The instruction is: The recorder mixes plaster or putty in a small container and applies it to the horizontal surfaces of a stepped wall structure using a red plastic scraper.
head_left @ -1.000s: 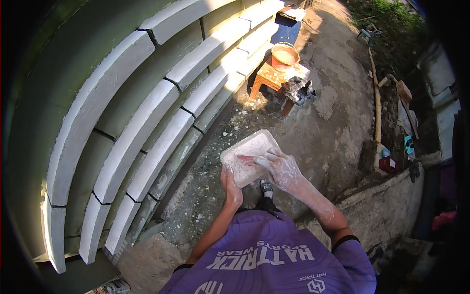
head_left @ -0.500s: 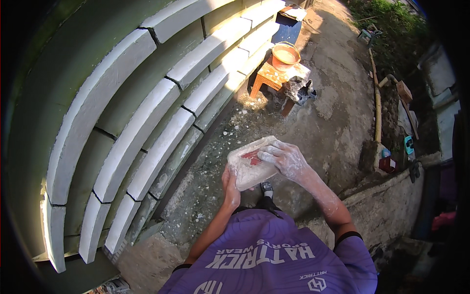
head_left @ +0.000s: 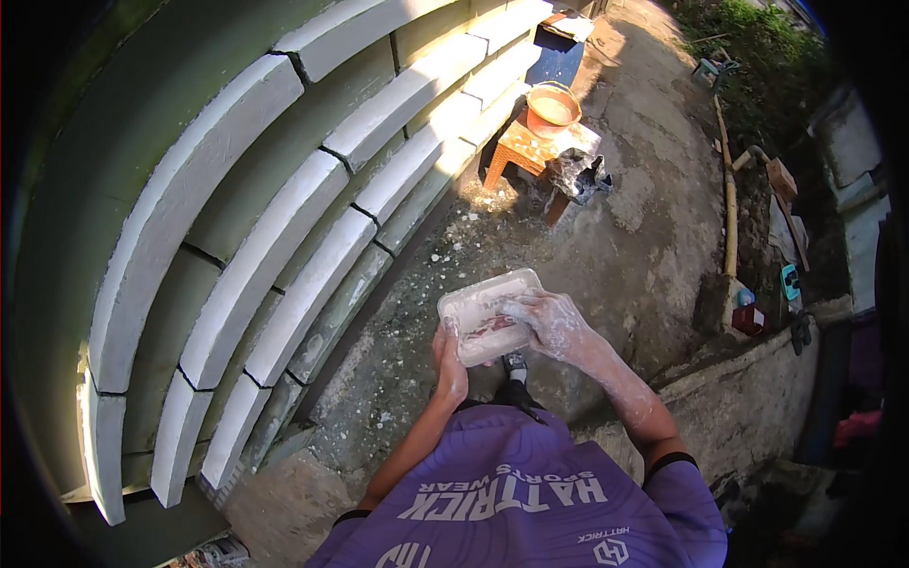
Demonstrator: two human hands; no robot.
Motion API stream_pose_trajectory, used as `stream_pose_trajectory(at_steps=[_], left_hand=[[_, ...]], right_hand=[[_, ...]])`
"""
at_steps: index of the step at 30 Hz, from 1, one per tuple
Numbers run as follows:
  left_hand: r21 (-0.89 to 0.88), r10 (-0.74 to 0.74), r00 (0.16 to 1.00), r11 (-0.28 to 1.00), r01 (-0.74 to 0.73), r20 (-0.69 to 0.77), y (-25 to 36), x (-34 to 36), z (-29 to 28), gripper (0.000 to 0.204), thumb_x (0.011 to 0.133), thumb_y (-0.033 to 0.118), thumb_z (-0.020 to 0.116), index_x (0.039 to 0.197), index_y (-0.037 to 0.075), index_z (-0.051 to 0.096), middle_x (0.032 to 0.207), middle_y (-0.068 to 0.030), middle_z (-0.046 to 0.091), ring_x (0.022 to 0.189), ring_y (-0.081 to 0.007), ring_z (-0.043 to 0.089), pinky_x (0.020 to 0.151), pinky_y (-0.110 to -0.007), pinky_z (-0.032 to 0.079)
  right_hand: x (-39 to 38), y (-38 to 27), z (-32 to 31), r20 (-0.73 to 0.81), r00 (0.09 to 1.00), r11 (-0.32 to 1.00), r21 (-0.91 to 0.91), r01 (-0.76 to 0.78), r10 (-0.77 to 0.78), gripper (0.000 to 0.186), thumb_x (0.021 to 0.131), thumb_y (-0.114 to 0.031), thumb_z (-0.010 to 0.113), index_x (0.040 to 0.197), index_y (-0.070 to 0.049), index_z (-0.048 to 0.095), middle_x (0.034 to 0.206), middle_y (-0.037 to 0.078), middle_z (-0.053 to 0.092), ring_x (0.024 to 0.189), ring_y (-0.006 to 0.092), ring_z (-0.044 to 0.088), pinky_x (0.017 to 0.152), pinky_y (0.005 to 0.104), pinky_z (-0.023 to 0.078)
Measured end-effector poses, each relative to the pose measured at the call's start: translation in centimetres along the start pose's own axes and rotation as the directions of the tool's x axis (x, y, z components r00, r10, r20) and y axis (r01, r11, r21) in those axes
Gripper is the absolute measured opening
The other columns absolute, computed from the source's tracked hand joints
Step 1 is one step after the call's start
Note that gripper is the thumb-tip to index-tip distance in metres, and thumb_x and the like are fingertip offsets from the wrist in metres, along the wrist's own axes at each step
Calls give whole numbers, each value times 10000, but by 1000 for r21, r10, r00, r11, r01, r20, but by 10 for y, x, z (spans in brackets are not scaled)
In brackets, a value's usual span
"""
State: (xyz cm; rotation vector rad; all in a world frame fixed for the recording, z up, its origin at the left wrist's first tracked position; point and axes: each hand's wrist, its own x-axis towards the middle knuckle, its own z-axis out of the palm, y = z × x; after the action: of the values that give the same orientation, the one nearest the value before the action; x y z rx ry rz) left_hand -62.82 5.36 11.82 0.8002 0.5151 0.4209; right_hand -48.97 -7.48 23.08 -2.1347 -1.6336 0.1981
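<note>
A shallow, pale rectangular tray (head_left: 457, 295) with rounded corners is tilted in front of my body. White paste (head_left: 471, 309) coats its inside, and red streaks show through near the middle. My left hand (head_left: 449, 362) is closed on the tray's left side, thumb at the edge and the other fingers mostly hidden beneath. Over the tray's right side is my right hand (head_left: 551, 327), smeared with white. Its fingers are bent together and touch the paste; whatever they may hold is hidden.
To the left, pale curved ledges (head_left: 251, 213) run in tiers along a green wall. Ahead, an orange bucket (head_left: 551, 112) stands on a brown stool (head_left: 521, 144), with a crumpled dark bag (head_left: 579, 174) beside it. Bamboo poles (head_left: 730, 218) and a low concrete wall (head_left: 734, 383) lie right.
My right fingers have drawn back toward the tray's right edge. The tray has tipped slightly, and the red patch now shows as thinner streaks under the paste.
</note>
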Motion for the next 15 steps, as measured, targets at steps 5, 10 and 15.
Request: stream_pose_trajectory(at_steps=[5, 10, 15], left_hand=[[-27, -24, 997, 999, 23, -67, 9, -3, 3, 453, 980, 381, 375, 1231, 10, 440, 990, -130, 597, 728, -214, 643, 448, -331, 529], [-48, -44, 999, 998, 43, -17, 16, -5, 4, 465, 978, 383, 375, 1245, 7, 434, 1020, -145, 601, 735, -217, 648, 446, -329, 533], [-10, -88, 995, 996, 88, 39, 14, -5, -4, 484, 981, 399, 350, 1244, 3, 439, 1027, -151, 617, 724, -226, 656, 455, -314, 543]], right_hand=[[8, 14, 4, -201, 979, 998, -57, 34, -45, 485, 632, -56, 656, 1109, -118, 594, 981, 90, 643, 935, 303, 605, 775, 404, 512], [9, 4, 17, -160, 985, 996, -72, 55, -66, 445, 631, -50, 648, 1071, -96, 595, 955, 104, 639, 915, 326, 600, 757, 407, 512], [-1, -3, 6, -82, 992, 995, 5, 99, -99, 447, 624, -33, 639, 1066, -90, 596, 924, 114, 627, 894, 335, 601, 756, 430, 504]])
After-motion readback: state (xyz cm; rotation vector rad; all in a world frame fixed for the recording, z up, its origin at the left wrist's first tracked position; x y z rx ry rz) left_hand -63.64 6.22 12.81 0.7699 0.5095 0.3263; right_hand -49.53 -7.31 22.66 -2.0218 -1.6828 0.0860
